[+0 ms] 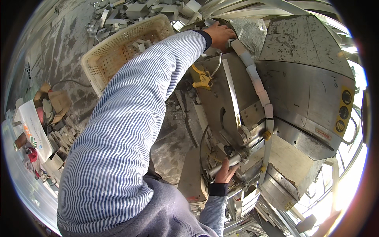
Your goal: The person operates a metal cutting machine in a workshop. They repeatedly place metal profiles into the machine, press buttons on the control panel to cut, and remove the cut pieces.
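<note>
Machine housing (300, 91): dull scratched grey metal; handle (225, 164): smooth bright metal; basket (118, 47): matt cream plastic lattice; sleeve (130, 130): striped cloth.

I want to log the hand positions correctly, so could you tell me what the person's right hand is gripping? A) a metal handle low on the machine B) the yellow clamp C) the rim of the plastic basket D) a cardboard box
A: the right hand wraps its fingers around the metal handle low on the machine.

Dusty concrete floor (63, 51) bears a yellow plastic basket (118, 47) and scattered metal offcuts (138, 10)
</note>
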`<action>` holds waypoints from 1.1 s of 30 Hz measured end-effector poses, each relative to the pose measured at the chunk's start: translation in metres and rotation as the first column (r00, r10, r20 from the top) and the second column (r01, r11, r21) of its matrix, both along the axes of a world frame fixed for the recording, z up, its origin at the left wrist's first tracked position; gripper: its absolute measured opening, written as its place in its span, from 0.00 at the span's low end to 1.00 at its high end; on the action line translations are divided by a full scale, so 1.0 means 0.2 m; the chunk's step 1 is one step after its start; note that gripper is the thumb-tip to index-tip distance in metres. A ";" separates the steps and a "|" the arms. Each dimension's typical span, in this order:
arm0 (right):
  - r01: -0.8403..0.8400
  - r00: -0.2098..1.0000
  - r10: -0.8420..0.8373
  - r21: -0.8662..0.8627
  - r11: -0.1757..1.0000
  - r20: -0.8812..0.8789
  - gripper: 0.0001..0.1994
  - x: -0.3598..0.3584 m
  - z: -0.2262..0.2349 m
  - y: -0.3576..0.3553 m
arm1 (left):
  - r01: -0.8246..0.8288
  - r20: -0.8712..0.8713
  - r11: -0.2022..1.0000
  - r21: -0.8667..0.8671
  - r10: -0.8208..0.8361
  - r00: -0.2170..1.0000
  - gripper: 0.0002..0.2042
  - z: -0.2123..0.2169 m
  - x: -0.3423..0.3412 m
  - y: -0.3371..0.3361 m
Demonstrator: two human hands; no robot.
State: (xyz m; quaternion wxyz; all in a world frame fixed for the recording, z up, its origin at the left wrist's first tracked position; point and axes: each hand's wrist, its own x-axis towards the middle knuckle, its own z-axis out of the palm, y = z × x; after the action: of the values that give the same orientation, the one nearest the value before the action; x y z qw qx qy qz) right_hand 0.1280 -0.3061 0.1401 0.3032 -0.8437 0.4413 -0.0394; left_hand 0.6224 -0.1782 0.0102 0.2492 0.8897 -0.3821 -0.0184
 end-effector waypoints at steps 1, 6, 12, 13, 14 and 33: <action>-0.021 1.000 0.021 0.007 1.000 -0.014 0.35 0.00 0.00 0.00 | 0.005 0.012 1.000 0.027 -0.006 1.000 0.34 -0.01 0.00 0.00; -0.060 0.993 0.055 -0.050 0.997 -0.102 0.36 -0.02 0.00 -0.01 | -0.033 0.060 0.999 0.024 0.031 0.998 0.29 -0.02 -0.02 -0.01; 0.008 0.997 -0.011 -0.040 0.999 -0.082 0.35 -0.01 0.01 0.01 | 0.010 0.142 1.000 -0.018 -0.007 0.990 0.23 -0.09 -0.06 0.11; 0.029 0.997 -0.029 -0.009 1.000 -0.071 0.35 0.00 0.01 0.02 | 0.022 0.156 0.999 -0.033 -0.017 0.988 0.22 -0.10 -0.06 0.14; 0.037 0.997 -0.037 0.006 0.999 -0.064 0.35 0.01 0.02 0.02 | 0.036 0.159 0.999 -0.032 -0.030 0.987 0.22 -0.11 -0.07 0.17; 0.038 0.995 -0.048 0.103 0.994 0.089 0.32 -0.01 -0.03 -0.01 | 0.014 0.099 0.939 0.343 -0.051 0.994 0.20 -0.26 -0.38 0.85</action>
State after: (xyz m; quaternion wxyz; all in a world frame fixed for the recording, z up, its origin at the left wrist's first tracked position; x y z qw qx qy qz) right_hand 0.1253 -0.3079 0.1348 0.3647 -0.8148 0.4465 -0.0620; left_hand 0.5473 -0.0087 -0.0417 0.0699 0.9127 -0.4005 -0.0413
